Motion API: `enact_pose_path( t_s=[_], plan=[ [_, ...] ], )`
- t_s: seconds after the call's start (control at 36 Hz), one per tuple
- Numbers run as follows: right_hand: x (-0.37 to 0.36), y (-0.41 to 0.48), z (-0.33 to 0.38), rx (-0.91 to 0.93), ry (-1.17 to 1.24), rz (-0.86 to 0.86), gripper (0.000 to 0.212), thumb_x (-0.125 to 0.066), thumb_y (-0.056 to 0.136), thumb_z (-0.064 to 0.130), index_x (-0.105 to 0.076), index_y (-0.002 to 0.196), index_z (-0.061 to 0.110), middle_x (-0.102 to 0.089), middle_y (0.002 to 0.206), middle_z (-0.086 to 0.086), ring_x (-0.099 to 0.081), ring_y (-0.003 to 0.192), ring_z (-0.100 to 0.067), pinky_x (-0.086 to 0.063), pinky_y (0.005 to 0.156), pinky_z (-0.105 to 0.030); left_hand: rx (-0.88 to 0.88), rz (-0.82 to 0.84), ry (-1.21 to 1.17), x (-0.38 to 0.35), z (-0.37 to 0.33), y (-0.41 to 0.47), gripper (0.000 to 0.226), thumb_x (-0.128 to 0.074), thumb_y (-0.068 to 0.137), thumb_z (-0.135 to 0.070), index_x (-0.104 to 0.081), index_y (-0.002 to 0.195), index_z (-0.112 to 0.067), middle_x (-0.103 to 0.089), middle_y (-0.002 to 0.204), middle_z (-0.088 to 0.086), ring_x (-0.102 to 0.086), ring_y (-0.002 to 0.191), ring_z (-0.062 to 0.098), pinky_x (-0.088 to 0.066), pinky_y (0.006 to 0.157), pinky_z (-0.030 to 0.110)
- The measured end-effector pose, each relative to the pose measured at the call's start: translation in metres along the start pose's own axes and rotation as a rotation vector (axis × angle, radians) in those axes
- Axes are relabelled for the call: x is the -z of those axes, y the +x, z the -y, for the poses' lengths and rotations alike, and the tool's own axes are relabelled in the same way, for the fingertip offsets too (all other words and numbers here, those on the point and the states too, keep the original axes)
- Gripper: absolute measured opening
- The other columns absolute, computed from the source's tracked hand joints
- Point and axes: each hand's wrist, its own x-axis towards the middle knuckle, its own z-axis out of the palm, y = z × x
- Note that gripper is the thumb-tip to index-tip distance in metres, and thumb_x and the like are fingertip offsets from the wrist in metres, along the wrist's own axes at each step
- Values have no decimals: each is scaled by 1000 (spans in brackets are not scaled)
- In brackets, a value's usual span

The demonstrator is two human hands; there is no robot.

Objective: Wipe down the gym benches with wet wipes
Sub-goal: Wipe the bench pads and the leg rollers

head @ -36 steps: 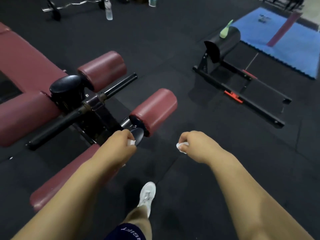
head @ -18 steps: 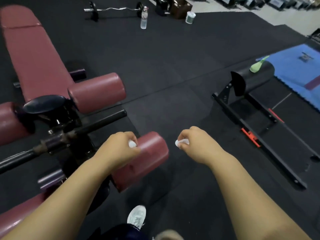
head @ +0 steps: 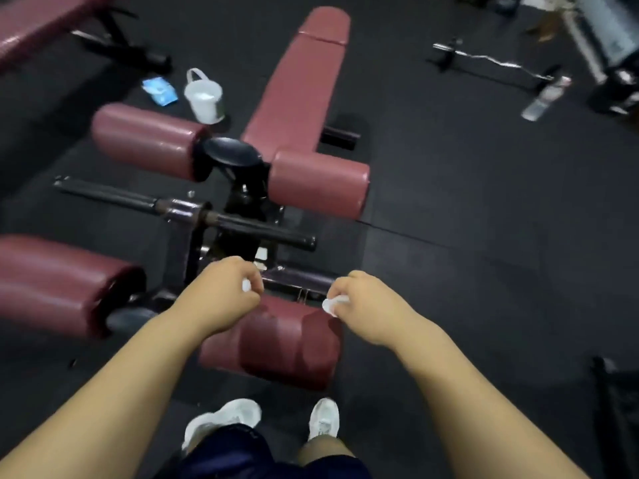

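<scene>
Wet wipes first: there's one in each grip. The left grip [head: 221, 295] is curled tight around a small white wad of wipe [head: 246, 285], with just a bit poking out by the thumb. The right grip [head: 368, 305] is pinching a second wipe [head: 332, 304] the same way. Both grips hang side by side, apart from each other, right over the near roller pad [head: 287, 347]. I honestly can't tell if either one is touching it.

Straight ahead of the grips is the black crossbar [head: 242, 225]. Past that are a left-hand roller pad [head: 145, 140] and a right-hand roller pad [head: 318, 183], and then the long maroon bench [head: 297, 88] runs away from the person. Out to the left of the left grip there's a low roller pad [head: 52, 281].

Well beyond the left grip, a white bucket [head: 204, 98] stands on the black rubber floor [head: 466, 236] with a blue packet [head: 159, 89] just beside it. Far past the right grip there's a curl bar [head: 494, 62] and a clear bottle [head: 544, 98] near its end. Below the grips you can see two white sneakers [head: 221, 420].
</scene>
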Motion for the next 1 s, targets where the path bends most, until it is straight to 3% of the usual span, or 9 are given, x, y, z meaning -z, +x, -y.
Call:
enact_pose_path(
  t_s=[0.14, 0.22, 0.36, 0.5, 0.61, 0.69, 0.86, 1.0],
  plan=[
    [4, 11, 1, 215, -142, 111, 24, -46, 94, 23, -63, 110, 22, -48, 107, 5, -51, 98, -16, -39, 76, -25, 232, -129, -70, -15, 12, -42, 26, -63, 74, -12, -61, 66, -36, -59, 93, -9, -58, 89, 16, -47, 77, 30],
    [-2, 17, 9, 298, -167, 111, 26, -46, 94, 21, -64, 112, 19, -50, 110, 2, -52, 99, -17, -39, 77, -24, 358, -213, -129, -26, 20, -69, 23, -56, 79, -11, -65, 74, -32, -59, 99, -7, -57, 92, 16, -44, 80, 29],
    [-24, 23, 24, 417, -196, 76, 32, -43, 92, 11, -64, 115, 18, -52, 114, -2, -55, 102, -21, -43, 78, -27, 499, -314, -191, -45, 30, -111, 11, -58, 84, -23, -67, 82, -30, -57, 100, -8, -54, 90, 13, -41, 66, 24],
    [-44, 18, 35, 557, -163, 8, 24, -50, 93, 14, -65, 110, 20, -56, 110, 4, -54, 101, -17, -46, 83, -29, 571, -360, -257, -65, 38, -145, 8, -59, 86, -27, -65, 83, -31, -57, 101, -9, -55, 94, 14, -41, 76, 26],
    [-57, 19, 40, 712, -252, -44, 22, -54, 90, 6, -68, 107, 12, -59, 103, 1, -47, 100, -23, -42, 86, -32, 602, -386, -318, -84, 38, -161, 8, -59, 86, -30, -66, 88, -28, -57, 102, -9, -55, 93, 13, -43, 77, 27],
    [-60, 21, 42, 755, -214, -14, 22, -57, 89, 1, -67, 106, 9, -58, 103, 0, -52, 100, -20, -44, 84, -28, 621, -392, -353, -101, 33, -167, 9, -59, 86, -32, -66, 91, -28, -57, 102, -9, -54, 93, 12, -41, 76, 26],
    [-54, 27, 30, 785, -173, -21, 20, -59, 88, 4, -67, 103, 15, -52, 98, 12, -56, 92, -12, -47, 80, -25, 660, -404, -439, -124, 15, -157, 28, -58, 88, -39, -60, 113, -28, -57, 108, -10, -54, 96, 11, -42, 79, 24],
    [-35, 50, 16, 787, -160, -36, 19, -58, 88, 8, -67, 102, 17, -58, 103, 8, -56, 93, -9, -44, 76, -16, 710, -450, -453, -132, -9, -124, 53, -54, 89, -46, -44, 136, -24, -56, 124, -4, -53, 111, 16, -45, 92, 31]
  ],
)
